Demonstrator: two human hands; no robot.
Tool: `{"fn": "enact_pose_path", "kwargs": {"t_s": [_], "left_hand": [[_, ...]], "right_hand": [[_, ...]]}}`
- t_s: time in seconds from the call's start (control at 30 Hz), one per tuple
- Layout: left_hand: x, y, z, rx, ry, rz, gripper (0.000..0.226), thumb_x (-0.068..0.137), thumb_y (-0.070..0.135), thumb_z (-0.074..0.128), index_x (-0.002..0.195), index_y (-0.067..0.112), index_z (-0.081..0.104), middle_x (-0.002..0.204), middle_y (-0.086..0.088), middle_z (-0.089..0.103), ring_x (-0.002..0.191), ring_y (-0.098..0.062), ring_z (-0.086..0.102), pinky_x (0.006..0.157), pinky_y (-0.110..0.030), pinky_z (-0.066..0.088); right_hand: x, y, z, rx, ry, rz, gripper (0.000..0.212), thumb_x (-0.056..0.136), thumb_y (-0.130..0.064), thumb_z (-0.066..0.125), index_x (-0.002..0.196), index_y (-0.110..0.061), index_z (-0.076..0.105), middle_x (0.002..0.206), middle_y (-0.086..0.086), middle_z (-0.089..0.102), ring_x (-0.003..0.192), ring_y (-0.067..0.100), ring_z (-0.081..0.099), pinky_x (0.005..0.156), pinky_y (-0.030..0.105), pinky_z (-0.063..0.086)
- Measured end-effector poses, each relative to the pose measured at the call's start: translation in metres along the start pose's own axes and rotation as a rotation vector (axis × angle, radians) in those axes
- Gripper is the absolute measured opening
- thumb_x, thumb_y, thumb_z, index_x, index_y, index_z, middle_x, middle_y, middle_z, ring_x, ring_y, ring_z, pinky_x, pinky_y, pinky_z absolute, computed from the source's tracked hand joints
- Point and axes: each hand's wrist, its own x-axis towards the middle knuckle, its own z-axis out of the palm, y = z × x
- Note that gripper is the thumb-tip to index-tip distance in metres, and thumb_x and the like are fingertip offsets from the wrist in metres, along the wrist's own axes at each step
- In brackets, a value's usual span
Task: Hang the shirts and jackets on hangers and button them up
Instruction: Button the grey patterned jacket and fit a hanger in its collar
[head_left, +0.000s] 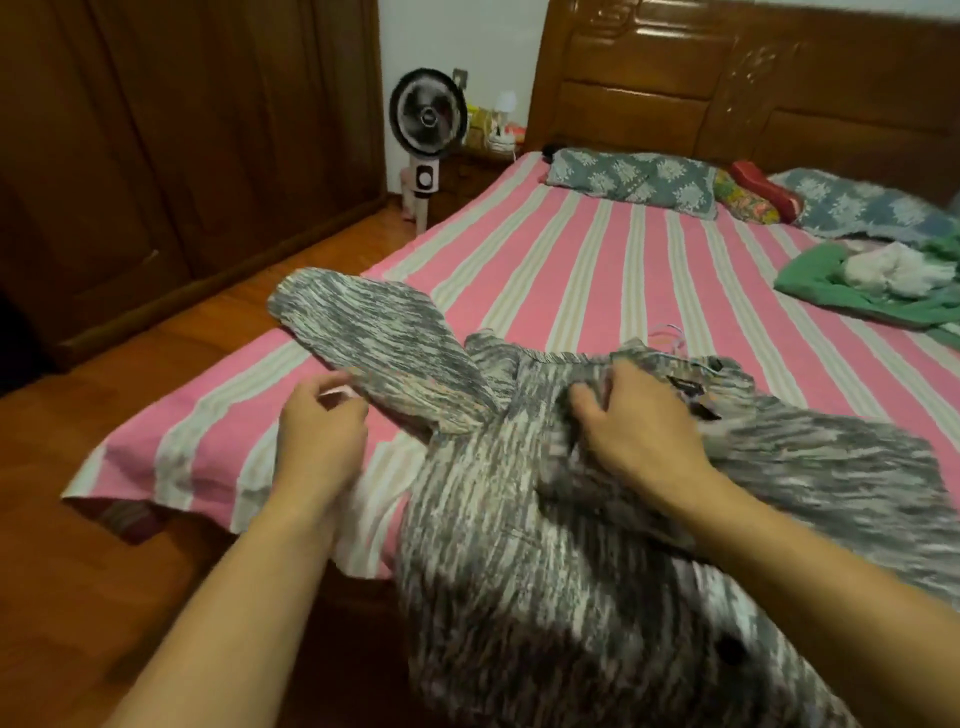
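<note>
A grey-and-white streaked shirt (519, 519) lies spread over the near corner of the bed, one short sleeve (374, 332) flung out to the left. A dark button shows low on its front. My right hand (634, 421) grips a bunch of the fabric near the collar. A thin pale hanger hook (670, 332) pokes out just beyond the collar. My left hand (322, 431) hovers beside the left sleeve, fingers loosely curled, holding nothing that I can see.
The bed (597, 249) has a pink-and-cream striped sheet. Pillows (634, 179) lie at the wooden headboard. A green garment pile (883, 291) sits at the right. A standing fan (428, 130) and a wooden wardrobe (182, 130) stand to the left.
</note>
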Motion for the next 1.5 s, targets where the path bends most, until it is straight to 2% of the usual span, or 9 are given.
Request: {"fn": "enact_pose_path", "kwargs": {"t_s": [0.13,0.3,0.43,0.67,0.77,0.9,1.07,1.3,1.5], "left_hand": [[0.024,-0.004,-0.031,-0.196,0.055,-0.126,0.041,0.090,0.007,0.055,0.126,0.027,0.055,0.109,-0.008,0.063,0.080,-0.023,0.061,0.072,-0.038,0.047],[0.054,-0.017,-0.050,-0.391,0.134,-0.225,0.041,0.095,-0.005,0.048,0.133,0.012,0.053,0.108,-0.019,0.063,0.096,-0.025,0.067,0.093,-0.041,0.054],[0.067,-0.024,-0.046,-0.568,0.154,-0.283,0.046,0.095,-0.010,0.044,0.138,0.004,0.049,0.110,-0.022,0.059,0.110,-0.031,0.064,0.094,-0.036,0.053],[0.070,-0.016,-0.030,-0.593,0.056,-0.299,0.046,0.101,0.022,0.061,0.143,0.011,0.048,0.132,-0.012,0.058,0.117,-0.023,0.059,0.100,-0.035,0.049],[0.075,-0.006,-0.026,-0.816,-0.071,-0.379,0.078,0.092,0.058,0.064,0.154,0.018,0.040,0.158,-0.012,0.039,0.144,-0.031,0.041,0.119,-0.049,0.032],[0.059,0.005,-0.001,-0.916,-0.120,-0.373,0.081,0.071,0.066,0.080,0.134,0.019,0.064,0.132,-0.015,0.067,0.117,-0.041,0.065,0.099,-0.067,0.048],[0.009,0.058,0.042,-0.813,0.097,0.100,0.062,0.086,0.033,0.079,0.138,0.015,0.051,0.129,-0.011,0.067,0.108,-0.022,0.071,0.091,-0.047,0.059],[-0.131,0.061,0.158,0.234,-0.611,1.090,0.051,0.078,0.049,0.080,0.116,0.034,0.049,0.163,0.003,0.003,0.153,-0.020,0.014,0.119,-0.038,0.032],[-0.139,-0.041,0.169,0.807,-1.068,0.912,0.094,0.081,0.061,0.073,0.157,0.041,0.022,0.146,0.009,0.042,0.130,-0.011,0.049,0.109,-0.034,0.043]], "right_hand": [[0.054,-0.070,0.018,-0.115,-0.112,-0.192,0.066,0.100,-0.064,0.037,0.066,-0.010,0.055,0.062,0.006,0.060,0.061,0.027,0.060,0.064,0.034,0.050],[0.154,-0.178,0.106,-0.155,-0.333,-0.320,0.087,0.089,-0.074,0.048,0.148,-0.011,0.043,0.152,0.020,0.041,0.136,0.038,0.043,0.112,0.049,0.039],[0.157,-0.221,0.200,-0.317,-0.588,-0.378,0.095,0.087,-0.071,0.056,0.154,-0.010,0.031,0.156,0.019,0.037,0.141,0.037,0.039,0.115,0.047,0.033],[0.160,-0.187,0.140,-0.150,-0.214,-0.478,0.029,0.106,-0.030,0.043,0.095,-0.014,0.064,0.104,0.014,0.069,0.099,0.035,0.064,0.079,0.037,0.050],[0.106,-0.125,0.085,-0.107,-0.087,-0.756,0.033,0.106,-0.033,0.042,0.122,-0.019,0.067,0.128,0.003,0.068,0.117,0.029,0.063,0.094,0.039,0.053],[0.023,-0.050,0.044,-0.254,-0.069,-1.018,0.043,0.105,-0.034,0.037,0.139,-0.019,0.060,0.143,-0.002,0.058,0.119,0.026,0.063,0.099,0.042,0.053],[-0.014,-0.011,0.005,0.049,-0.282,-0.617,0.055,0.102,-0.055,0.040,0.153,-0.034,0.038,0.155,-0.013,0.043,0.136,0.007,0.048,0.112,0.036,0.041],[-0.050,0.135,-0.119,1.629,-0.163,0.393,0.058,0.093,-0.056,0.052,0.132,-0.015,0.062,0.135,0.017,0.063,0.123,0.037,0.061,0.101,0.063,0.048],[-0.105,0.250,-0.083,1.306,-0.087,0.712,0.046,0.101,-0.049,0.046,0.107,-0.008,0.065,0.118,0.017,0.062,0.098,0.028,0.065,0.076,0.036,0.051]]}}
